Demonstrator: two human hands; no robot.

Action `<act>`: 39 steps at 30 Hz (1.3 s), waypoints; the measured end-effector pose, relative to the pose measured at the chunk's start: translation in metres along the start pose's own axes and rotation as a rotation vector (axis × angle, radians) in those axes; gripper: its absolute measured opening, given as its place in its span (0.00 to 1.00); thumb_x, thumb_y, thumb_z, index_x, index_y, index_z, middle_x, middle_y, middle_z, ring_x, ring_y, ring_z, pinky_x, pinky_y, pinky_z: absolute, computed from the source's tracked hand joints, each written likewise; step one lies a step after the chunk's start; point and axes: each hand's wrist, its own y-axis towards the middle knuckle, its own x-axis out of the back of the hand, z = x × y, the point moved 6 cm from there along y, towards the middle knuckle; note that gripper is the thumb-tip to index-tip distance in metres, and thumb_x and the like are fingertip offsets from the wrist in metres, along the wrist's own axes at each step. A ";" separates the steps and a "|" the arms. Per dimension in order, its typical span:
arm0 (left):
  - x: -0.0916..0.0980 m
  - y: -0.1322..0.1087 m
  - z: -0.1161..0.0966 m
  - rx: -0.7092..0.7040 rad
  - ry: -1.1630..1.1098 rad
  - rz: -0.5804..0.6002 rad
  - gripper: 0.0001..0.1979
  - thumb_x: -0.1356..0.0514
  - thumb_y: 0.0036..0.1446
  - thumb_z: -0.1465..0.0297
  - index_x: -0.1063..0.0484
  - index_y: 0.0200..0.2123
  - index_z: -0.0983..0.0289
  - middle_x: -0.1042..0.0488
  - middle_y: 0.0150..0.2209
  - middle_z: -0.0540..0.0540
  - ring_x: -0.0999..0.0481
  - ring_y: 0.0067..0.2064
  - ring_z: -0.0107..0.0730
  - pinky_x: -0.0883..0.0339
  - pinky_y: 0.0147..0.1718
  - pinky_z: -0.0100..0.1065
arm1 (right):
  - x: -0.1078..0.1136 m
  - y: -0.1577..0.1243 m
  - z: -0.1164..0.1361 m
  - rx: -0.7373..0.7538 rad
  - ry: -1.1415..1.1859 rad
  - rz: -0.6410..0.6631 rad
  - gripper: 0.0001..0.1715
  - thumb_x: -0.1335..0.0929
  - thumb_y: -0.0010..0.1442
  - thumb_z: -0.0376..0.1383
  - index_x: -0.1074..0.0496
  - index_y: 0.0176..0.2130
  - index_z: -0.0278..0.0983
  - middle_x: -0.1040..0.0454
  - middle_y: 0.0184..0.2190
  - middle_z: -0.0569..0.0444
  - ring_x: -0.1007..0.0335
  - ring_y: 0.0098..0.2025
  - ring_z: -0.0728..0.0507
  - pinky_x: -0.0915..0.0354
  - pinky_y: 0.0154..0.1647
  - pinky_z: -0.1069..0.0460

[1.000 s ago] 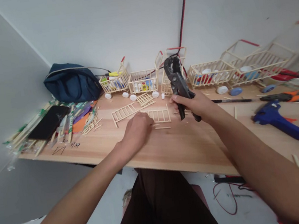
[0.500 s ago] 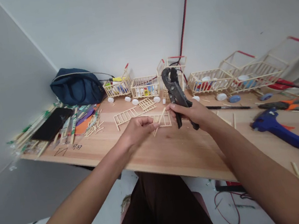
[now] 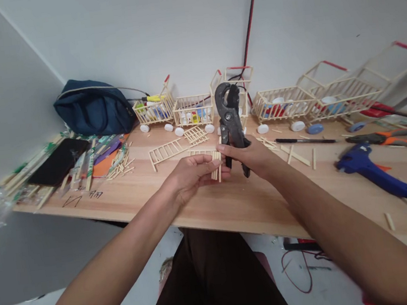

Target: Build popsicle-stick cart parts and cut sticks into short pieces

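Note:
My left hand (image 3: 193,175) pinches several short wooden sticks (image 3: 216,170), held upright side by side above the table. Close against it, my right hand (image 3: 251,156) is wrapped round a black cutter (image 3: 231,119) with a curved jaw pointing up. The right fingertips meet the tops of the sticks; whether they also grip one is hard to make out. Behind the hands lie flat ladder-like stick frames (image 3: 168,152), one partly hidden by my left hand. A smaller stick grid (image 3: 196,136) rests beside them.
Stick-built carts with bottle-cap wheels, such as one cart (image 3: 193,110), line the wall. On the right lie a blue glue gun (image 3: 376,172), orange-handled pliers (image 3: 392,137) and a black pen (image 3: 305,140). On the left are a phone (image 3: 58,161), cut sticks (image 3: 120,164) and a blue bag (image 3: 95,109).
My hands have come together, and the right hand with the cutter has moved left toward the sticks. The sticks in my left hand now stand more upright. The view has shifted slightly.

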 end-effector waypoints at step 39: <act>0.032 -0.007 -0.004 0.102 -0.198 -0.164 0.07 0.42 0.57 0.80 0.23 0.29 0.72 0.20 0.31 0.63 0.19 0.31 0.37 0.24 0.33 0.34 | -0.006 0.002 0.010 0.510 -0.634 0.023 0.08 0.35 0.60 0.37 0.29 0.32 0.37 0.25 0.32 0.52 0.30 0.35 0.44 0.40 0.37 0.52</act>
